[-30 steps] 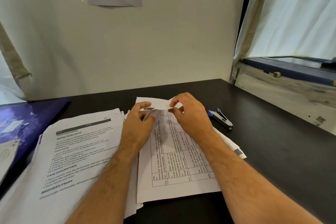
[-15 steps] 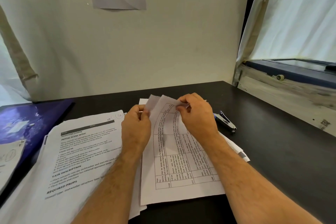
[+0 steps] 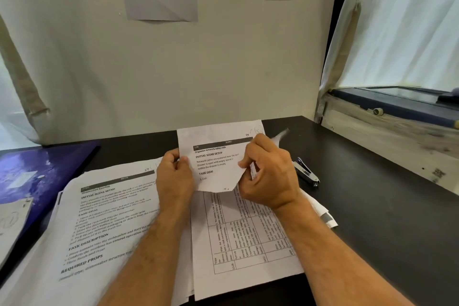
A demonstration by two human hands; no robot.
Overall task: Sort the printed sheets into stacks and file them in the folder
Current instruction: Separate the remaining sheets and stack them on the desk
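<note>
My left hand [image 3: 173,176] and my right hand [image 3: 269,176] together hold up a printed sheet [image 3: 216,154] headed "Organize network cable coils", its lower part bent back. The left hand pinches its left edge and the right hand grips its right side. Under the hands lies a sheet with a printed table [image 3: 243,238]. To the left sits a stack of printed sheets [image 3: 104,218] about dishwasher loading. A blue folder [image 3: 42,174] lies open at the far left of the black desk [image 3: 377,218].
A stapler [image 3: 305,171] lies on the desk just right of my right hand. More paper edges [image 3: 323,213] stick out under my right forearm. A loose sheet [image 3: 12,221] rests on the folder's near side. A wall stands behind, a window ledge to the right.
The sheet that both hands were peeling off the table page has been lifted and turned up, so its printed front now faces me. Both hands rose slightly with it.
</note>
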